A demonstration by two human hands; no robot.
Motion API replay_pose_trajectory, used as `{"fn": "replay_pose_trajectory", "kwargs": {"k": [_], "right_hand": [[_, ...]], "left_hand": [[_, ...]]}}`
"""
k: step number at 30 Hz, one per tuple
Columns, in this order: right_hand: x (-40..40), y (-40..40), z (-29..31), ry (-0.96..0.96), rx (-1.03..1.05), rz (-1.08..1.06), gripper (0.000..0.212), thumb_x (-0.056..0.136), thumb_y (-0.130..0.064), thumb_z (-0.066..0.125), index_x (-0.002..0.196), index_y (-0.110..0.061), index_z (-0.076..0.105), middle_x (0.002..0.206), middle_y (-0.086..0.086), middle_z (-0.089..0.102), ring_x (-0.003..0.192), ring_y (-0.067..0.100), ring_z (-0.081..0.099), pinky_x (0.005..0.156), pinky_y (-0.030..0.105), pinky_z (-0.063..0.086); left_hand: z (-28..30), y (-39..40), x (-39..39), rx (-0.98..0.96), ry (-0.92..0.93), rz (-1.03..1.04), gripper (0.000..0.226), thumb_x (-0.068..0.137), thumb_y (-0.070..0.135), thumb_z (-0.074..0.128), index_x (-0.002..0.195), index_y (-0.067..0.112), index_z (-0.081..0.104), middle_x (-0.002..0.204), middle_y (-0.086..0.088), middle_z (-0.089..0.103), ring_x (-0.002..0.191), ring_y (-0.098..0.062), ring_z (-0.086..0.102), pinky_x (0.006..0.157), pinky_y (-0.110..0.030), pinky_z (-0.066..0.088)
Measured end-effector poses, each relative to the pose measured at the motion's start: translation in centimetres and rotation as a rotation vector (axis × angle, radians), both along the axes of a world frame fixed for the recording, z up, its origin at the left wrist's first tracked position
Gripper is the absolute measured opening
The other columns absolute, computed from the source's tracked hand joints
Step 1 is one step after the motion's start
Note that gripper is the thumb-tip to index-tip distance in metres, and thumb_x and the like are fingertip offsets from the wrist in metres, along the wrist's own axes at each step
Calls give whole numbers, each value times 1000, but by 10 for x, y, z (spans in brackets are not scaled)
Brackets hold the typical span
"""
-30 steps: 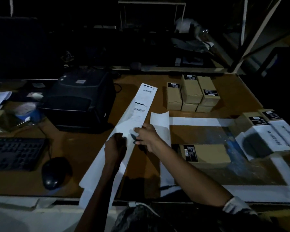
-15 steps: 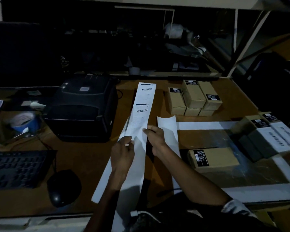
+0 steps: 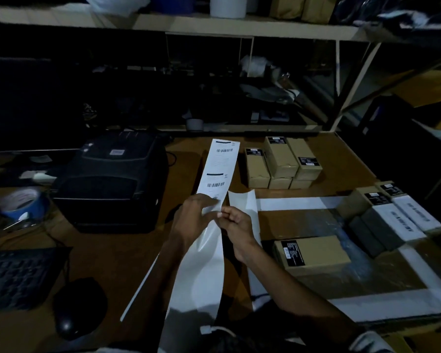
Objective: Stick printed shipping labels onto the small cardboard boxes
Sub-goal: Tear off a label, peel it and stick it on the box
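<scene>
A long white strip of printed shipping labels [image 3: 218, 171] runs from the desk's middle toward me, its blank backing [image 3: 201, 273] hanging over the near edge. My left hand [image 3: 194, 220] holds the strip just below the second barcode. My right hand [image 3: 236, 222] pinches the strip's right edge beside it. One small cardboard box [image 3: 313, 253] with a black sticker lies to the right of my right arm. A stack of several small boxes [image 3: 281, 161] stands behind the strip. Boxes bearing white labels [image 3: 395, 217] lie at the far right.
A black label printer [image 3: 112, 179] stands left of the strip. A blue tape roll [image 3: 23, 202], a keyboard [image 3: 18, 276] and a mouse [image 3: 77, 304] occupy the left of the wooden desk [image 3: 127, 253]. A loose white backing sheet [image 3: 243, 205] lies under my right hand. Shelves rise behind.
The strip has swung from a slant to nearly straight ahead. Both hands have come closer together on it, near the lower barcode, and the camera has tilted upward.
</scene>
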State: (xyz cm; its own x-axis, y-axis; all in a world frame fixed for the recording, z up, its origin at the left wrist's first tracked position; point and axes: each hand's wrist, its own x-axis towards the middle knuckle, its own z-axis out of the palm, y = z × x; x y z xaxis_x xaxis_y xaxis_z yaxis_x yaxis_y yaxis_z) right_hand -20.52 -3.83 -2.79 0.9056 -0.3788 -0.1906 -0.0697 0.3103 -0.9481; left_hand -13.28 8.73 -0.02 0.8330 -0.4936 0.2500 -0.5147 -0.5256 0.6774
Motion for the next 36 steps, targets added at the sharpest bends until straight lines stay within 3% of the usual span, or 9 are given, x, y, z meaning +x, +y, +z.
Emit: {"fn": "replay_pose_trajectory", "kwargs": {"k": [4,8,12,19,22,27,31,36], "right_hand": [[1,-1,-4,-50,-78,5,21,89,6,69,106,-5,74,103,8,77,95,18,73,81,24,58],[3,1,-9,-68,-122,18,22,88,1,72,110,-4,73,108,5,76,103,20,72,91,31,58],[5,1,-11,-73,-118,11,21,88,-1,73,107,-9,74,109,1,76,104,18,71,92,32,58],[3,1,-16,-55,-161,10,20,88,0,72,106,-9,75,101,5,77,97,20,72,88,31,59],[2,0,-16,-27,-124,13,17,91,-1,70,99,-14,75,97,2,78,92,18,73,83,28,59],[4,-2,-24,96,-148,-25,8,92,-10,71,97,-14,75,97,0,78,93,19,74,88,37,60],[3,-4,-28,125,-173,-82,12,91,-9,71,95,-20,74,96,-4,77,93,15,73,88,32,60],[7,-7,-35,202,-264,-126,20,90,-12,72,107,-22,69,100,-3,73,96,14,69,89,33,59]], "left_hand": [[-3,3,6,12,-26,-6,31,81,31,81,108,16,77,108,1,74,96,-14,66,83,-31,56],[0,2,5,49,-61,-19,23,86,32,74,103,17,79,103,0,74,94,-15,67,76,-24,49],[-1,5,5,64,-67,-70,33,87,41,58,96,17,78,95,-2,74,87,-19,67,72,-34,55],[2,6,10,18,-42,-74,28,89,36,60,93,16,79,90,0,74,80,-13,66,69,-32,54],[1,6,13,52,-10,18,26,92,34,60,88,17,78,91,1,73,79,-16,65,67,-30,51],[13,6,20,95,-20,217,30,92,33,57,72,18,72,84,4,69,77,-19,63,64,-30,46],[31,10,27,144,-45,319,34,96,30,56,65,15,54,71,2,61,69,-23,59,61,-31,46],[50,8,38,184,-93,437,36,96,22,55,62,17,46,73,-4,61,70,-32,62,62,-33,46]]}}
